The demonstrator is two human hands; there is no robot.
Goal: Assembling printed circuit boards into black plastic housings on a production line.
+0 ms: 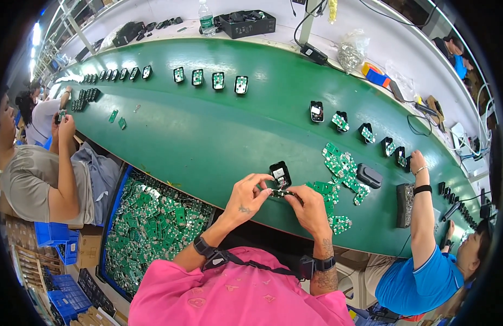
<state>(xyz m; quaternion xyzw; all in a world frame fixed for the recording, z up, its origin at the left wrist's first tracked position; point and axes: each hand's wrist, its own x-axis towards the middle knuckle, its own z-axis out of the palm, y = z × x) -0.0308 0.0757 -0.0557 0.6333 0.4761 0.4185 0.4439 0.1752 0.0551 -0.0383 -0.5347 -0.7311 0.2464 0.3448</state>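
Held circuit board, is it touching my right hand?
Touching. The head view shows the right hand gripping the held circuit board at its right end.

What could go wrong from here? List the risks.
The small part could slip, as the left hand and right hand merely pinch it between them. The open black case sits just beyond and might get bumped. Loose green boards beside the right hand could be scattered by a stray brush.

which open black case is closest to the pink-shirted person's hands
The open black case just beyond the left hand and right hand, which hold a small circuit board. The other open cases stand farther off, mostly in rows.
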